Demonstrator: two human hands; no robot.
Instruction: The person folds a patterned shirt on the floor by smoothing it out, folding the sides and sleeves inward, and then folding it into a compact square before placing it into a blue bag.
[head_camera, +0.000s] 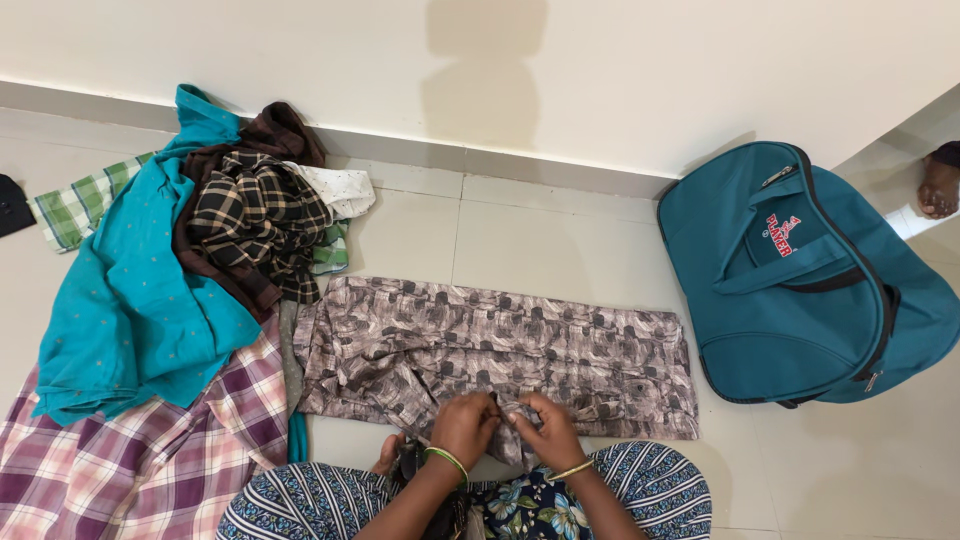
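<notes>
A grey-brown patterned shirt (480, 345) lies spread flat on the tiled floor in front of my knees. My left hand (464, 425) and my right hand (545, 430) meet at its near edge, both pinching the fabric close together. A green bangle sits on my left wrist, a thin gold one on my right. My legs in blue striped cloth frame the bottom of the view.
A heap of clothes (190, 260) lies at the left: teal cloth, a dark checked shirt, green and pink plaids. A teal duffel bag (800, 280) rests at the right by the wall. Another person's foot (938, 185) shows at the far right edge.
</notes>
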